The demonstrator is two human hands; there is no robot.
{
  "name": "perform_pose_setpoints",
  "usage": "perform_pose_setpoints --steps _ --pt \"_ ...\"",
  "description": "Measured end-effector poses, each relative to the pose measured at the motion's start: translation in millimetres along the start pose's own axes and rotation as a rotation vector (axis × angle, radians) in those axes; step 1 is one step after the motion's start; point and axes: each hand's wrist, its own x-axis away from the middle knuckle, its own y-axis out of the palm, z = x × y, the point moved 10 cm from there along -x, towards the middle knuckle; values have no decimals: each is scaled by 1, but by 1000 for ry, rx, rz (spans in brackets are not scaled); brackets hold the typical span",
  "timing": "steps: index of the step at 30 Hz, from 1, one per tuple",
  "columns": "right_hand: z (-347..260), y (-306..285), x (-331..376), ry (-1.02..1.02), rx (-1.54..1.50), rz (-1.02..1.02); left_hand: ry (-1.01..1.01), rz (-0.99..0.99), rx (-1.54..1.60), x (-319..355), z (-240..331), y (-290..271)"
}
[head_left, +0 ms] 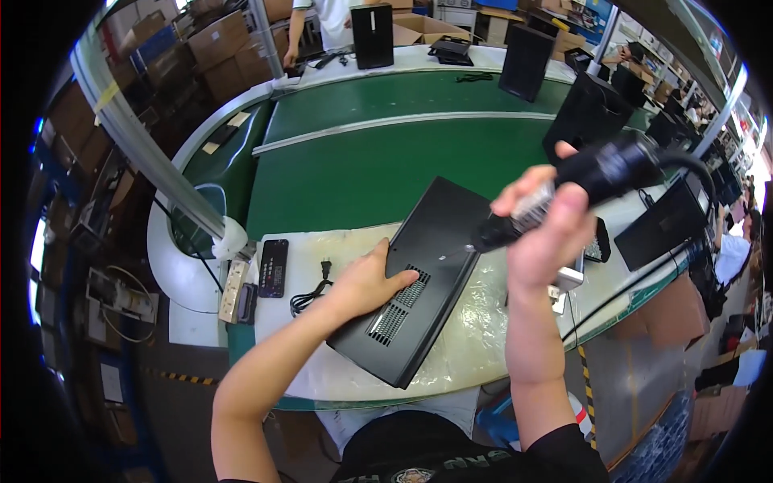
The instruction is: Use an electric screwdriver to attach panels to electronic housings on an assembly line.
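Note:
A flat, long black computer case with a vent grille lies at a slant on the worktable in front of me. My left hand grips its left side, the thumb resting on top by the vents and the fingers at the edge. Wrapped in my right hand is a black corded electric screwdriver, held sideways over the right part of the case. Its tip points down-left, and a small shiny bit or screw shows near the case's surface. Motion blurs this hand slightly.
Left of the case lie a coiled power cord, a flat black panel with buttons and a power strip. A green conveyor runs beyond, with upright black cases on its far side. A metal post rises at left. Another person stands across.

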Motion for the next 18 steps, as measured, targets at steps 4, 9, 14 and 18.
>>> perform_pose_setpoints --steps 4,9,14,18 --pt "36 56 4 73 7 -90 -45 93 19 4 -4 -4" --pt "56 86 11 98 23 -203 -25 115 3 2 -6 -2" --pt "79 95 23 129 68 -260 -5 99 29 2 -5 -2" --pt "85 100 26 142 37 -274 31 162 -16 3 -5 -3"
